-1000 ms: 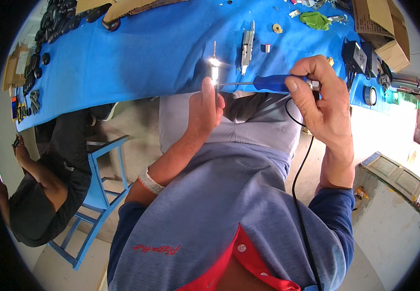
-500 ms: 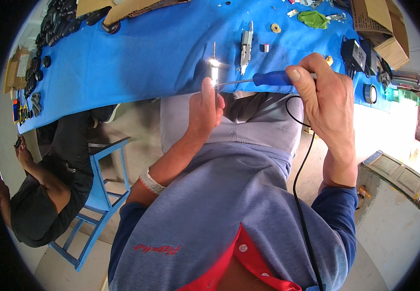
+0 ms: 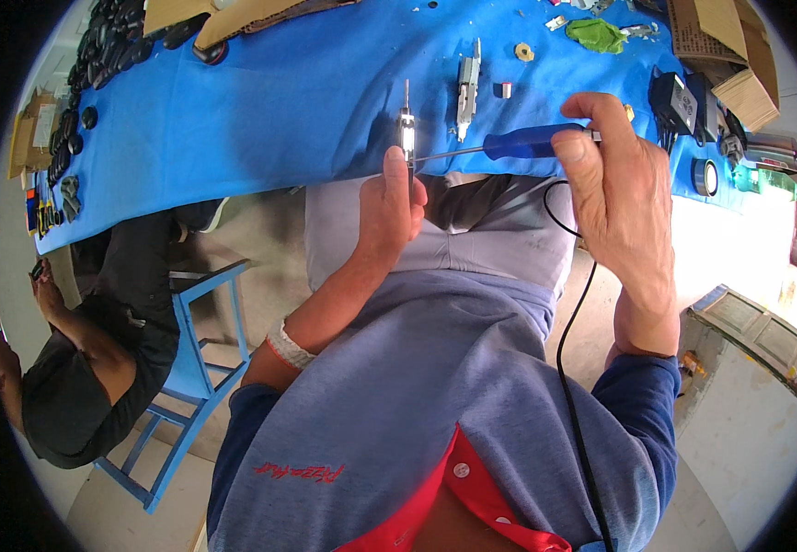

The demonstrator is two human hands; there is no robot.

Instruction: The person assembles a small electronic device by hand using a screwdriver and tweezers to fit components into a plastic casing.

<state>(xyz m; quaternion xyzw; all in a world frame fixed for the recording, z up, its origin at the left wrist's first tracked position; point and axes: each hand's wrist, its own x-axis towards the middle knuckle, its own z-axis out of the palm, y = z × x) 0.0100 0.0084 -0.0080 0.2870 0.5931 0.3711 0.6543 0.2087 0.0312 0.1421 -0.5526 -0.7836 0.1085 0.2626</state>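
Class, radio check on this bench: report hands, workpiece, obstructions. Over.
Left hand grips metal part, slim end pointing away. Right hand holds screwdriver, tip at the part's right side; contact unclear. Grey bracket lies beyond, apart from both hands.

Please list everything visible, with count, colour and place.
Screwdriver: 1, blue handle, right hand
Metal part: 1, silvery, left hand
Long metal piece: 1, grey, top
Ring: 1, yellowish, top
Tablecloth: 1, blue, top
Crumpled item: 1, green, upper right
Rounded objects: many, black, upper left
Cardboard: several, brown, upper corners
Chair: 1, blue, left
Person: 1, black clothes, left
Cable: 1, black, right
Cabinet: 1, whitish, lower right
Left hand: 1, bare, centre
Right hand: 1, bare, right
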